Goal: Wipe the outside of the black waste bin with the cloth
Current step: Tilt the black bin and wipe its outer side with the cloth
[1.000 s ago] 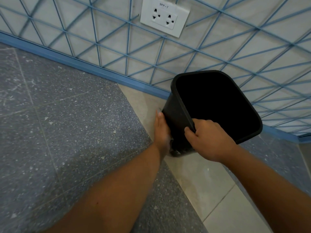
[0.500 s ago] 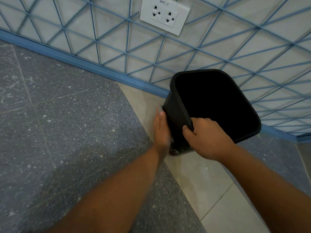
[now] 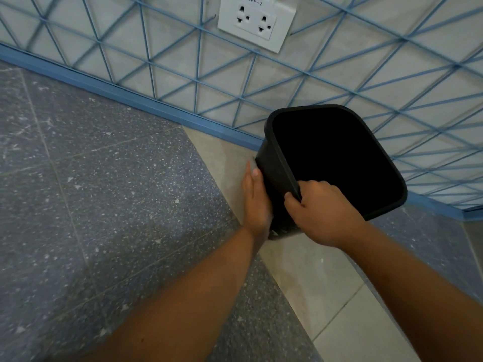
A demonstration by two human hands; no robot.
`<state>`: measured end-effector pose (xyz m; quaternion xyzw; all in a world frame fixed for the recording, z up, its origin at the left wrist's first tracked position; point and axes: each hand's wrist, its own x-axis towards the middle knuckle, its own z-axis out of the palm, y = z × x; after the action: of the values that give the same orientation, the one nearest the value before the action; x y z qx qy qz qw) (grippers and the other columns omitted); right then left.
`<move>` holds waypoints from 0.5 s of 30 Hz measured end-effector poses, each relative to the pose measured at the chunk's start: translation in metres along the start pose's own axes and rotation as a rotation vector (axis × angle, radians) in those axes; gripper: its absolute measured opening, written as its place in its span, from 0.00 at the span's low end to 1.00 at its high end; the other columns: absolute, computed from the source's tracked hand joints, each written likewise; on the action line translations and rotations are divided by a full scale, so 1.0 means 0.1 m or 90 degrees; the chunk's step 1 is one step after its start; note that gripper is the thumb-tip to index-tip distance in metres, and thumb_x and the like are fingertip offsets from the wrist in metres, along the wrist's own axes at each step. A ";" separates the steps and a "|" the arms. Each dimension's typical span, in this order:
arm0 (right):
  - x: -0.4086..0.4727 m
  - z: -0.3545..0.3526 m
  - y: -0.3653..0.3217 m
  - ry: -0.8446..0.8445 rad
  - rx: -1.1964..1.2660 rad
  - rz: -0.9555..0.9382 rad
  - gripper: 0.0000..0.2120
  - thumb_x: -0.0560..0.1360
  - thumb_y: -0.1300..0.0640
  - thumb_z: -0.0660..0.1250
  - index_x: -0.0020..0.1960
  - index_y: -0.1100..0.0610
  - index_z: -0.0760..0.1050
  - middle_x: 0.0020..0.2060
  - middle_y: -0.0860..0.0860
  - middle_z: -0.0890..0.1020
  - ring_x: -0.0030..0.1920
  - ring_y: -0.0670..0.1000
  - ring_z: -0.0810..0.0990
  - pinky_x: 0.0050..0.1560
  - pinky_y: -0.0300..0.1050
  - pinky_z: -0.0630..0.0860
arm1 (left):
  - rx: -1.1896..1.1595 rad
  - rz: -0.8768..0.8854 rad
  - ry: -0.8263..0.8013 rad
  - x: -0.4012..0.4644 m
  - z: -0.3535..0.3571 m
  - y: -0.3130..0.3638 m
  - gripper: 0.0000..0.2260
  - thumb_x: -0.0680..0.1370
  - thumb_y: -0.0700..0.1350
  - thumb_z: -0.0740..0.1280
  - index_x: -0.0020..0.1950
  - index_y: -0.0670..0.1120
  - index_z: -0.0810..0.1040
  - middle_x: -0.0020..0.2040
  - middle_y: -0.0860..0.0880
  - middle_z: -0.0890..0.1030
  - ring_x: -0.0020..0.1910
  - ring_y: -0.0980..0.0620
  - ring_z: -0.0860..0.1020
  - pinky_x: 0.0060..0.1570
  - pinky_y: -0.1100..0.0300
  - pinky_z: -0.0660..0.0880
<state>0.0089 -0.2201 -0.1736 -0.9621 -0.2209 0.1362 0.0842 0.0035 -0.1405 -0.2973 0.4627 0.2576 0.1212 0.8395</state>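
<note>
The black waste bin [image 3: 275, 176] stands on the floor by the wall, tipped so that its dark open mouth faces me. My right hand [image 3: 322, 212] grips the bin's near rim, thumb outside and fingers curled over the edge. My left hand [image 3: 255, 197] lies flat with straight fingers against the bin's left outer side. A pale sliver of the cloth [image 3: 250, 165] shows just past those fingertips; the rest of the cloth is hidden under the palm.
A tiled wall with blue diagonal lines [image 3: 183, 74] and a blue skirting strip [image 3: 130, 96] runs behind the bin. A white double socket [image 3: 257, 22] sits on the wall above. The floor is dark speckled tile [image 3: 104, 205] with a beige strip [image 3: 308, 278].
My left hand has slid a little along the bin's side toward the wall. The right hand keeps the same hold on the rim, and the bin has barely shifted.
</note>
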 end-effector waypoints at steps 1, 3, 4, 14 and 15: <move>0.00 0.00 0.00 -0.002 -0.001 -0.001 0.14 0.78 0.49 0.58 0.36 0.52 0.70 0.25 0.51 0.76 0.26 0.51 0.77 0.32 0.52 0.78 | -0.005 0.017 -0.015 -0.02 -0.02 -0.03 0.25 0.90 0.54 0.48 0.87 0.51 0.54 0.86 0.49 0.59 0.85 0.51 0.60 0.85 0.46 0.59; 0.00 -0.01 -0.01 -0.006 -0.003 -0.003 0.14 0.78 0.49 0.58 0.36 0.53 0.70 0.26 0.51 0.75 0.27 0.51 0.76 0.33 0.52 0.78 | -0.012 -0.003 -0.021 0.05 -0.07 -0.07 0.25 0.90 0.52 0.47 0.87 0.49 0.55 0.85 0.45 0.61 0.85 0.47 0.61 0.85 0.43 0.59; 0.00 -0.01 -0.01 -0.005 -0.003 -0.003 0.14 0.78 0.49 0.58 0.36 0.53 0.70 0.26 0.51 0.75 0.27 0.51 0.76 0.33 0.52 0.78 | -0.029 -0.033 -0.017 0.11 -0.07 -0.06 0.24 0.90 0.53 0.47 0.86 0.48 0.57 0.85 0.44 0.62 0.85 0.45 0.62 0.85 0.42 0.59; 0.00 0.00 -0.01 0.007 -0.007 0.005 0.14 0.78 0.49 0.59 0.36 0.52 0.70 0.25 0.51 0.76 0.26 0.50 0.76 0.31 0.51 0.78 | -0.056 -0.090 -0.040 0.15 -0.07 -0.02 0.28 0.89 0.59 0.48 0.85 0.47 0.61 0.84 0.43 0.64 0.85 0.43 0.63 0.84 0.41 0.59; 0.00 0.01 -0.01 0.006 -0.004 0.006 0.14 0.78 0.49 0.59 0.35 0.52 0.70 0.25 0.51 0.76 0.26 0.50 0.77 0.31 0.51 0.78 | -0.060 -0.059 -0.040 0.11 -0.05 0.02 0.27 0.89 0.58 0.49 0.86 0.48 0.60 0.85 0.43 0.64 0.85 0.44 0.63 0.84 0.41 0.60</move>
<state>0.0084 -0.2185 -0.1742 -0.9640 -0.2163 0.1317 0.0812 0.0106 -0.1312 -0.3015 0.4142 0.2459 0.0796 0.8727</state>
